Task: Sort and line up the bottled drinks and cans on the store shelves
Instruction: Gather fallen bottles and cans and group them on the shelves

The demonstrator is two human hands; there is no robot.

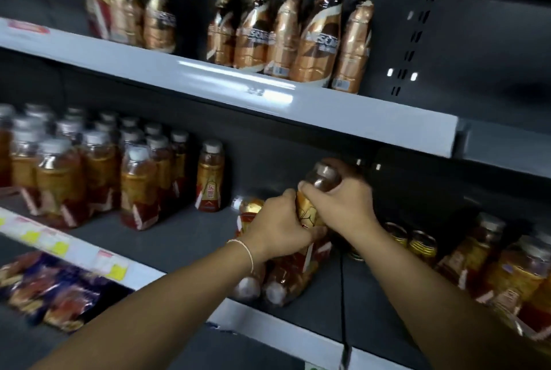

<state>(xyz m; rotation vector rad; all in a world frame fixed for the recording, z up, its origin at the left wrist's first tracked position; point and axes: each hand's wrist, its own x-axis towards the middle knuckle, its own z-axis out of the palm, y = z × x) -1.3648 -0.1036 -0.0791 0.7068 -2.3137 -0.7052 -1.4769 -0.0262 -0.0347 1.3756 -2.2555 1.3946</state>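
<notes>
The gold-labelled bottle (310, 210) stands roughly upright at the centre of the middle shelf (185, 238), held by both hands. The right hand (340, 193) wraps its fingers around the neck just below the cap. The left hand (277, 228) curls around the lower body. The base is hidden behind the left hand, so contact with the shelf cannot be confirmed. A thin bracelet (248, 252) sits on the left wrist. Two lying bottles (278, 283) rest below the left hand, caps toward the shelf front, and another toppled bottle (249, 205) lies just behind it. Gold-rimmed cans (422, 243) stand to the right, near a cluster of tilted bottles (507, 265). To the left, a single upright bottle (210, 175) stands apart from a packed block of bottles (89, 166). Yellow price tags (55, 243) line the shelf edge. The upper shelf (208, 71) carries copper-sleeved bottles (298, 29). Blurred snack packets (44, 289) lie below.
</notes>
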